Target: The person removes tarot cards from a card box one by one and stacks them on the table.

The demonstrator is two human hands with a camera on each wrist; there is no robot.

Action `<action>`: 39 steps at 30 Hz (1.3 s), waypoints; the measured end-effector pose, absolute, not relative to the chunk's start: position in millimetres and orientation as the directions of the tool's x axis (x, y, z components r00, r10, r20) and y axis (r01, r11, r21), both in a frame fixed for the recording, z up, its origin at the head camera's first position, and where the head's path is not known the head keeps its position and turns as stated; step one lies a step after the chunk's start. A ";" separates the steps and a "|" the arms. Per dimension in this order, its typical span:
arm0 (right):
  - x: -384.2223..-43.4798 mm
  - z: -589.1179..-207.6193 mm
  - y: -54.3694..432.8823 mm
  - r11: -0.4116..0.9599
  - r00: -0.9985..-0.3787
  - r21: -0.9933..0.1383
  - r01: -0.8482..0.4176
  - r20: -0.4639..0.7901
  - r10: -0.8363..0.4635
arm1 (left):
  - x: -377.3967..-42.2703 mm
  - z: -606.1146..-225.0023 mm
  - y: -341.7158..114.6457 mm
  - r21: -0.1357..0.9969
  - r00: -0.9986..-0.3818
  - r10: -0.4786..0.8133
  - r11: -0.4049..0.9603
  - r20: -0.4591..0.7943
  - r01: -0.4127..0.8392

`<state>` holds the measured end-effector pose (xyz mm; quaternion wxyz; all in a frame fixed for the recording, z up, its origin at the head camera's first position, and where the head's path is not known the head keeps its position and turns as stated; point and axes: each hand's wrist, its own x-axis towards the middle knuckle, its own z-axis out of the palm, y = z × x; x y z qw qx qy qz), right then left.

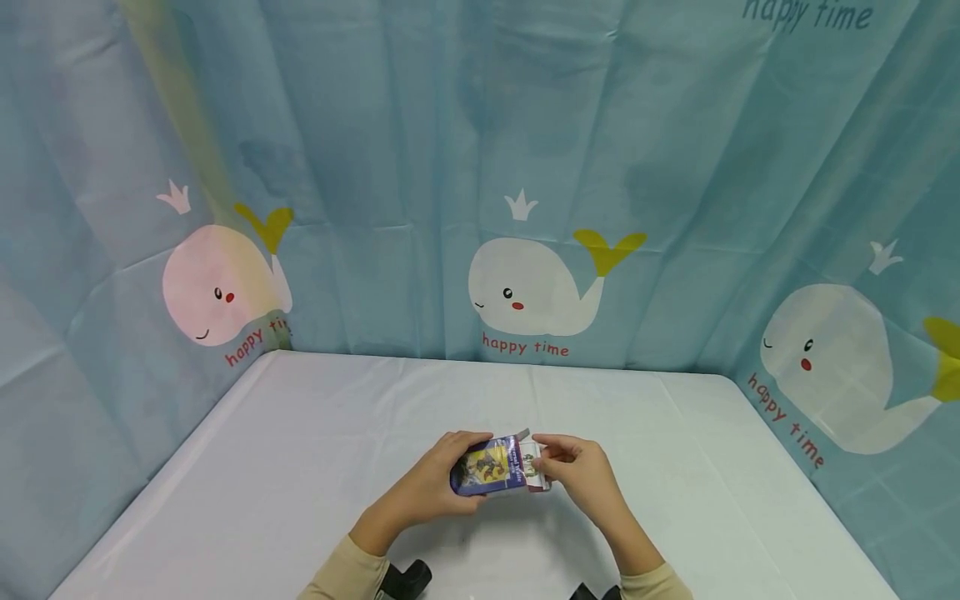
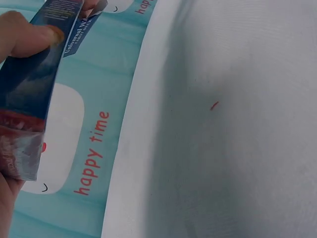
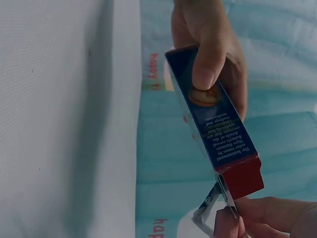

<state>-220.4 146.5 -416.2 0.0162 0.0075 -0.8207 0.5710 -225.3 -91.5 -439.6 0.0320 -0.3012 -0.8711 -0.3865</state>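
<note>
A dark blue card box (image 1: pixel 487 467) with a yellow picture on its face is held above the white table. My left hand (image 1: pixel 431 482) grips it across its narrow sides; the thumb (image 3: pixel 205 74) presses one side in the right wrist view. White cards (image 1: pixel 530 458) show partway out of the box's right end. My right hand (image 1: pixel 587 477) pinches at them with thumb and fingers. A red flap (image 3: pixel 242 179) stands open at that end, and a printed lid flap (image 2: pixel 79 37) juts out in the left wrist view. How far the cards reach inside is hidden.
The white tablecloth (image 1: pixel 300 433) spreads under both hands. Behind and along the sides hangs a blue curtain (image 1: pixel 375 167) printed with whales. Dark straps or mounts (image 1: pixel 408 577) sit by the wrists at the near edge.
</note>
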 end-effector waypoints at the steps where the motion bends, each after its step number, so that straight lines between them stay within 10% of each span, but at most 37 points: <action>1: -220.5 -416.0 146.6 0.354 -0.999 -0.935 -0.031 0.037 0.010 | -225.3 -439.5 -91.7 0.656 -0.816 0.501 0.518 0.286 0.549; 39: -231.2 -405.3 188.2 0.372 -1.000 -0.928 0.012 -0.018 -0.013 | -227.6 -435.5 -102.5 0.656 -0.847 0.459 0.556 0.270 0.510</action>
